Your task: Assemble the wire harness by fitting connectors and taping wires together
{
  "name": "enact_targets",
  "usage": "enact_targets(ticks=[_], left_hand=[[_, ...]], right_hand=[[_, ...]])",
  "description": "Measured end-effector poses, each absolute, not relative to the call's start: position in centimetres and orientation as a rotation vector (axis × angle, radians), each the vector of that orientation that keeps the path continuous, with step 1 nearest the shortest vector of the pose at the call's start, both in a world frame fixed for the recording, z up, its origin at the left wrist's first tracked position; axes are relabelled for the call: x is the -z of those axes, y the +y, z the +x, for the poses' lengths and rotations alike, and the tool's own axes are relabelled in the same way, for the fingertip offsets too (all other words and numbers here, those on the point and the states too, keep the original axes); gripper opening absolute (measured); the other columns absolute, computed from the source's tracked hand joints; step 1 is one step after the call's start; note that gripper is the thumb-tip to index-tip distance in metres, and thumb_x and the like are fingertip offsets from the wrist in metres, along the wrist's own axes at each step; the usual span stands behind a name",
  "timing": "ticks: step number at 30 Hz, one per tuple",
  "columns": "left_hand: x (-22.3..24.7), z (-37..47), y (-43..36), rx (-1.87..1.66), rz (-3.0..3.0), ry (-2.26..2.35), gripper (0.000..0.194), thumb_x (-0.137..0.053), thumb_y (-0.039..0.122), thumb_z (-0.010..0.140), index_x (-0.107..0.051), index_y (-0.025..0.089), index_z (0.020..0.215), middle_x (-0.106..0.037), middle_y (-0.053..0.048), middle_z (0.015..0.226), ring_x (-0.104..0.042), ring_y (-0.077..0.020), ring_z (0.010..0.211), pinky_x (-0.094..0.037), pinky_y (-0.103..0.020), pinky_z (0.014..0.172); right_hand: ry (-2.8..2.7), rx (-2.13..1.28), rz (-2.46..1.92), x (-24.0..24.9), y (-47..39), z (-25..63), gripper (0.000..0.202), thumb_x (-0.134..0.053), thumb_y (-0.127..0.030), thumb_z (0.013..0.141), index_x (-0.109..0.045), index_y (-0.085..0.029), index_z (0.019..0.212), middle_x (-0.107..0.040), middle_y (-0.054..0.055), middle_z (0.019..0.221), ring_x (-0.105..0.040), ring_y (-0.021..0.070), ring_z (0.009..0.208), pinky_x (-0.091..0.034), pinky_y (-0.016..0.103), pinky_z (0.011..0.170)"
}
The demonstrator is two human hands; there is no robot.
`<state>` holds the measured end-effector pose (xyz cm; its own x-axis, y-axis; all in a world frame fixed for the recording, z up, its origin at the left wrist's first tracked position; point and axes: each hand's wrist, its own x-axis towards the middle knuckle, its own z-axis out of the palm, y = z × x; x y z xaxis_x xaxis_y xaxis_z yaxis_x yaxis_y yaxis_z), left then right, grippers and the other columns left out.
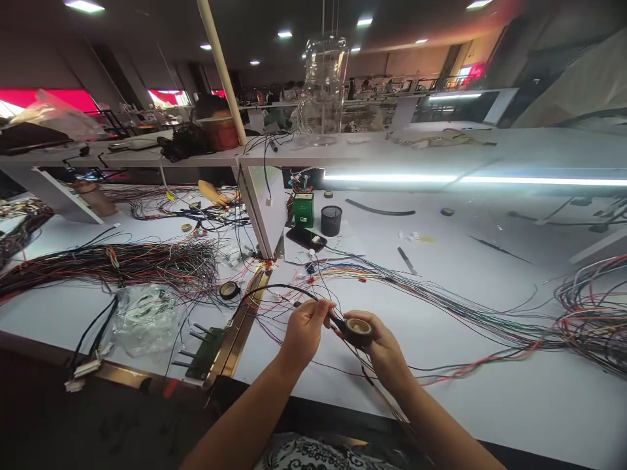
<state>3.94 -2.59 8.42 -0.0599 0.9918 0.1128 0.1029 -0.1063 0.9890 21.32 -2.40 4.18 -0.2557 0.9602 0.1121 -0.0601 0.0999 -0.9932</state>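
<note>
My left hand [304, 326] is closed, its thumb and fingers pinching a black-sleeved cable [274, 286] that arcs away to the left. Close beside it, my right hand [385, 346] grips a roll of black tape [360, 333] with a pale core. Tape and cable meet between the two hands, just above the white tabletop. Thin brown and red wires [375, 382] run down from there past my right forearm. Exactly how the tape lies on the cable is hidden by my fingers.
A wire bundle [450, 307] crosses the right side; a larger wire heap [122, 261] lies left. Behind stand a mesh cup [332, 220], a green box [304, 210] and a phone [306, 238]. A green clamp fixture [206, 352] sits at the front edge. Another person's hand [215, 194] shows beyond the divider.
</note>
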Motion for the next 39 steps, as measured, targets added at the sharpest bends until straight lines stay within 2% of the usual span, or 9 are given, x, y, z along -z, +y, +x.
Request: enact_targets(ticks=[3, 8, 11, 14, 19, 23, 29, 34, 39], left_hand=[[-9.1, 4.3, -2.5, -1.246, 1.499, 1.136, 0.040, -0.044, 0.045, 0.093, -0.071, 0.016, 0.093, -0.065, -0.007, 0.082, -0.059, -0.0161, 0.074, -0.048, -0.029, 0.073], [-10.6, 5.0, -0.6, -0.954, 1.980, 0.959, 0.047, -0.038, 0.049, 0.094, -0.073, 0.019, 0.084, -0.068, -0.008, 0.083, -0.061, -0.0189, 0.079, -0.047, -0.031, 0.079], [-10.7, 5.2, 0.7, -0.926, 2.114, 1.075, 0.046, -0.037, 0.049, 0.094, -0.073, 0.020, 0.088, -0.069, -0.006, 0.073, -0.062, -0.0175, 0.070, -0.046, -0.028, 0.073], [-10.5, 5.4, 1.4, -1.043, 2.113, 1.168, 0.038, -0.040, 0.043, 0.095, -0.070, 0.020, 0.100, -0.072, -0.006, 0.087, -0.064, -0.0178, 0.082, -0.046, -0.027, 0.077], [-9.7, 5.8, 1.3, -1.101, 1.842, 1.397, 0.041, -0.042, 0.048, 0.093, -0.069, 0.018, 0.084, -0.067, -0.004, 0.075, -0.063, -0.0151, 0.068, -0.047, -0.026, 0.068], [-8.7, 5.7, 0.5, -1.230, 1.253, 1.285, 0.045, -0.045, 0.055, 0.090, -0.064, 0.014, 0.093, -0.064, -0.003, 0.080, -0.057, -0.0093, 0.048, -0.045, -0.023, 0.051], [-6.7, 6.0, -2.2, -1.251, 0.869, 1.104, 0.047, -0.051, 0.056, 0.086, -0.058, 0.016, 0.109, -0.066, -0.004, 0.088, -0.053, -0.0067, 0.046, -0.045, -0.025, 0.056], [-4.1, 6.2, -3.8, -0.945, 1.114, 1.302, 0.032, -0.065, 0.046, 0.077, -0.064, 0.016, 0.085, -0.059, 0.002, 0.057, -0.054, -0.0121, 0.052, -0.037, -0.023, 0.053], [-1.9, 5.9, -4.5, -0.991, 1.059, 1.324, 0.028, -0.063, 0.042, 0.077, -0.063, 0.016, 0.089, -0.064, 0.000, 0.067, -0.055, -0.0124, 0.052, -0.039, -0.024, 0.052]], right_hand=[[-1.119, -1.827, -0.974, -4.8, -1.3, 21.0, 0.027, -0.065, -0.022, 0.070, -0.063, -0.018, 0.097, -0.066, 0.005, 0.097, -0.066, 0.0213, 0.082, -0.051, 0.038, 0.080], [-1.285, -1.860, -1.053, -6.0, 0.1, 19.6, 0.026, -0.062, -0.019, 0.065, -0.064, -0.016, 0.091, -0.060, -0.001, 0.066, -0.056, 0.0141, 0.055, -0.046, 0.027, 0.053], [-1.277, -1.672, -1.051, -6.3, -0.5, 19.9, 0.034, -0.059, -0.019, 0.069, -0.058, -0.020, 0.104, -0.063, 0.000, 0.083, -0.060, 0.0152, 0.068, -0.050, 0.032, 0.068], [-1.488, -1.286, -0.993, -6.0, -2.0, 20.8, 0.036, -0.054, -0.019, 0.078, -0.052, -0.025, 0.114, -0.060, 0.003, 0.107, -0.061, 0.0165, 0.084, -0.047, 0.039, 0.087], [-1.955, -0.579, -0.969, -4.7, -3.5, 21.4, 0.037, -0.052, -0.010, 0.079, -0.060, -0.028, 0.110, -0.055, 0.009, 0.120, -0.056, 0.0233, 0.101, -0.043, 0.045, 0.090], [-1.761, -0.820, -0.968, -4.3, -3.1, 21.8, 0.020, -0.047, -0.013, 0.084, -0.060, -0.024, 0.094, -0.062, 0.007, 0.112, -0.057, 0.0225, 0.104, -0.044, 0.041, 0.091], [-1.311, -1.458, -1.146, -3.5, -1.7, 22.2, 0.017, -0.053, -0.027, 0.080, -0.055, -0.020, 0.095, -0.067, 0.003, 0.090, -0.065, 0.0197, 0.080, -0.050, 0.037, 0.080], [-1.407, -1.414, -1.250, -2.2, -1.3, 22.5, 0.024, -0.055, -0.025, 0.073, -0.057, -0.020, 0.097, -0.065, 0.003, 0.088, -0.062, 0.0204, 0.080, -0.050, 0.036, 0.075], [-2.075, -0.923, -1.136, -4.3, -1.6, 23.3, 0.040, -0.056, -0.018, 0.071, -0.062, -0.024, 0.110, -0.060, 0.008, 0.119, -0.051, 0.0263, 0.113, -0.034, 0.045, 0.100]])
